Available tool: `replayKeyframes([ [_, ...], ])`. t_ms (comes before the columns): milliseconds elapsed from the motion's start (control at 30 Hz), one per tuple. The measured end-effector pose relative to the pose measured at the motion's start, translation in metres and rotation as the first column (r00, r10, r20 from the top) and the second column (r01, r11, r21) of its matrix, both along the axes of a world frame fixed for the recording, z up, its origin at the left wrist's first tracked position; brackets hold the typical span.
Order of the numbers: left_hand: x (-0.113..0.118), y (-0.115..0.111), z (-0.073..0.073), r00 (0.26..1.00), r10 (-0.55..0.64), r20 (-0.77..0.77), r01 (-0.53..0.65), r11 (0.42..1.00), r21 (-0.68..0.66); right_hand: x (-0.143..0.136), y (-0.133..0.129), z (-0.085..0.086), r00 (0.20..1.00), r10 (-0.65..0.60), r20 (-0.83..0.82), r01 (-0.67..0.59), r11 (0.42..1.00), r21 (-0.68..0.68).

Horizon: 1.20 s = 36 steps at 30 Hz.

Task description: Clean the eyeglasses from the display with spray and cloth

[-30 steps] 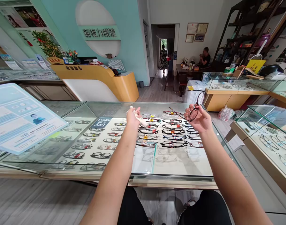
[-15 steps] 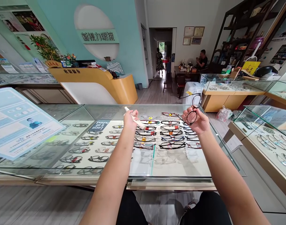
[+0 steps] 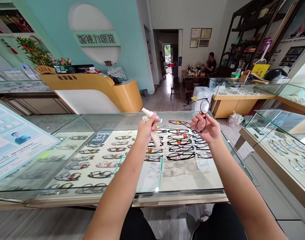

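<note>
My left hand (image 3: 145, 129) is closed around a small white bottle (image 3: 147, 112) with a coloured end, and a pale cloth (image 3: 155, 139) hangs from the same grip. Above the right part of the glass counter, my right hand (image 3: 211, 130) pinches a pair of dark round-rimmed eyeglasses (image 3: 204, 106). The eyeglasses are tilted on end, one lens above the other, and a yellow tag (image 3: 194, 98) hangs on a temple. Both hands are apart, over the counter's far half. Several rows of eyeglass frames (image 3: 180, 156) lie under them.
The glass display counter (image 3: 147, 196) spans the front. A blue-and-white leaflet board (image 3: 19, 143) stands at left. Another glass case (image 3: 279, 166) is on the right. Behind are a yellow reception desk (image 3: 132, 95) and a seated person (image 3: 211, 63) at a table.
My left hand has turned, so the white bottle now shows above the fingers and the cloth hangs lower. My right hand still holds the eyeglasses. The view has shifted slightly right.
</note>
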<state>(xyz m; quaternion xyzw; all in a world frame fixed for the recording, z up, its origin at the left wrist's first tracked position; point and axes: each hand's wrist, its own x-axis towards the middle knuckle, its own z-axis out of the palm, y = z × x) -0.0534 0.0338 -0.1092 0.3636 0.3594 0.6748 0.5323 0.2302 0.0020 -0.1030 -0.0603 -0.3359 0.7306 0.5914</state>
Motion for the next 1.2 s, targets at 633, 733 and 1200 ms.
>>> replayKeyframes([
  [633,0.008,-0.015,0.012,0.92,-0.332,0.207,0.331,0.943,0.042,-0.005,-0.004,0.003,0.996,-0.03,0.079,0.034,0.999,-0.042],
  [733,0.008,-0.019,0.014,0.904,-0.344,0.253,0.357,0.934,-0.004,-0.005,-0.004,0.003,0.993,-0.048,0.113,0.053,0.997,-0.05],
  [1200,0.014,-0.036,0.013,0.834,-0.55,-0.047,0.552,0.829,0.091,-0.015,-0.009,0.001,0.938,-0.131,0.32,0.097,0.988,0.122],
])
